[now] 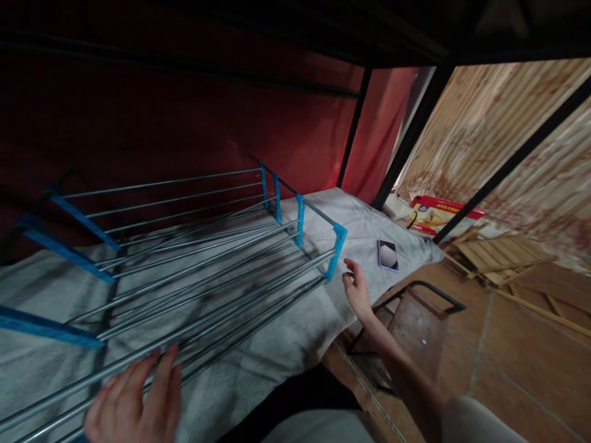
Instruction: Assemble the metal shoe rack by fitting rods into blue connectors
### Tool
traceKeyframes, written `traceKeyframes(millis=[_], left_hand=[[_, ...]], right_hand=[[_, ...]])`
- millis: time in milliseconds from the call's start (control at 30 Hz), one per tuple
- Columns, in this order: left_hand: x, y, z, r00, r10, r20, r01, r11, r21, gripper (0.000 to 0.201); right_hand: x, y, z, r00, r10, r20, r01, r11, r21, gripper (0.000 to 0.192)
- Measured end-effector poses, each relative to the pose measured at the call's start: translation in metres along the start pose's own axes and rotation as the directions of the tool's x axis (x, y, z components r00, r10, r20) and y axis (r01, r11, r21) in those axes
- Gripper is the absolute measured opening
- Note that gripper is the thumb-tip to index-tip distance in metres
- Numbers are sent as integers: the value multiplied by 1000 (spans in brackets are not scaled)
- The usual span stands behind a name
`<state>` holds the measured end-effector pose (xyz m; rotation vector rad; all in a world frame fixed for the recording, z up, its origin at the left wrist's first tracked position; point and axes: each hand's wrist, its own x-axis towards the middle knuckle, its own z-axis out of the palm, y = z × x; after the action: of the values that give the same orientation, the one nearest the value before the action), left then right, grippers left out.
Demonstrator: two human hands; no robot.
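Note:
A clothes drying rack (221,249) with thin metal rods and blue plastic end pieces lies across a grey cloth (286,320). My left hand (136,394) rests over its front rods at the lower left, fingers stretched out; its thumb is hidden. Just right of the blue corner piece (337,246), my right hand (356,290) hangs apart from the rack with its fingers loosely spread, holding nothing. A phone in a purple case (388,255) lies on the cloth to the right of that hand.
Black metal posts (410,135) frame the cloth-covered surface, with a red curtain (184,117) behind. A chair (418,326) stands at the right. Beyond it are a folded wooden slatted piece (503,255) and a red and yellow box (438,215) on the tiled floor.

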<state>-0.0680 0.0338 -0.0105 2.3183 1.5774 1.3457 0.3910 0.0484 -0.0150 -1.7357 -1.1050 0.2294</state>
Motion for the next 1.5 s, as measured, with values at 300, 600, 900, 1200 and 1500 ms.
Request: traceKeyframes(millis=[300, 600, 900, 1200, 1500], left_hand=[[32, 10, 9, 907, 379, 183, -415, 881, 229, 67], [106, 108, 44, 803, 560, 204, -596, 757, 268, 46], [167, 197, 127, 693, 251, 676, -475, 864, 166, 50], [178, 202, 112, 726, 257, 638, -483, 851, 206, 59], [175, 203, 108, 735, 260, 627, -484, 848, 215, 57]], right_hand=[[27, -8, 19, 988, -20, 154, -7, 985, 172, 53], [61, -31, 13, 992, -109, 63, 72, 901, 427, 44], [83, -54, 7, 991, -97, 96, 33, 852, 522, 62], [84, -44, 18, 998, 3, 64, -37, 846, 532, 59], [82, -43, 25, 996, 18, 84, -68, 762, 644, 53]])
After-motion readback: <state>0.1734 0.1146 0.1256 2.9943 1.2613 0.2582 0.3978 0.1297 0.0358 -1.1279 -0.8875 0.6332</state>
